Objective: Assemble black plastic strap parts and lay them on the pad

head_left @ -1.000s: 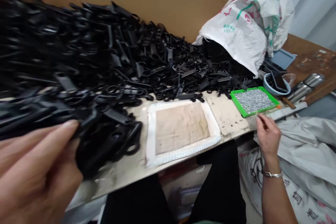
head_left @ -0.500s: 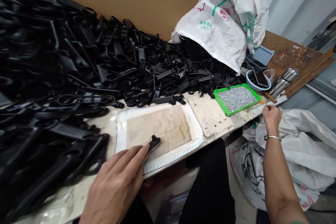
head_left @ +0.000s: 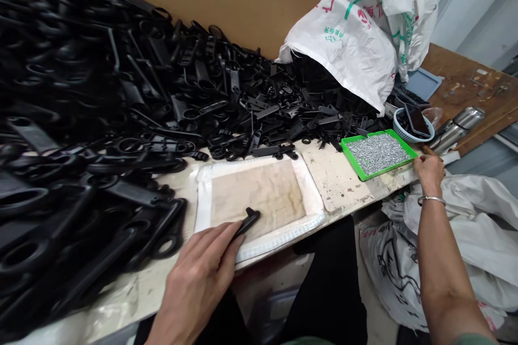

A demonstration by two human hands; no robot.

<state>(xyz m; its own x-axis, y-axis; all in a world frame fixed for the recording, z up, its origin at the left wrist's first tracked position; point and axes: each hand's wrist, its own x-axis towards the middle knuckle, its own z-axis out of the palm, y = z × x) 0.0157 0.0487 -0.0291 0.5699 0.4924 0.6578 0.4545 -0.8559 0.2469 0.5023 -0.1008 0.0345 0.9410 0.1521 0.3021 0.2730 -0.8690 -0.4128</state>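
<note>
My left hand (head_left: 198, 275) is closed on a small black plastic part (head_left: 247, 222), whose hooked end sticks out past the fingertips over the padded white-edged mat (head_left: 204, 194). Far to the right, my right hand (head_left: 429, 172) has its fingers curled together at the bench edge, beside the right corner of a green tray (head_left: 361, 173) full of small shiny metal pieces (head_left: 378, 153). A wooden handle (head_left: 426, 149) lies just behind those fingers. What the right fingers hold, if anything, is hidden.
A large heap of black plastic parts (head_left: 154, 86) covers the bench's left and back. A white woven sack (head_left: 343, 38) covers smaller parts. Behind the tray stand a blue basket (head_left: 408, 135) with a phone (head_left: 416, 119) and a steel flask (head_left: 461, 128). More sacks (head_left: 392, 259) lie below.
My right hand has moved inward to the bench edge by the tray and wooden handle. My left hand keeps its hold on the black part; the view has shifted slightly.
</note>
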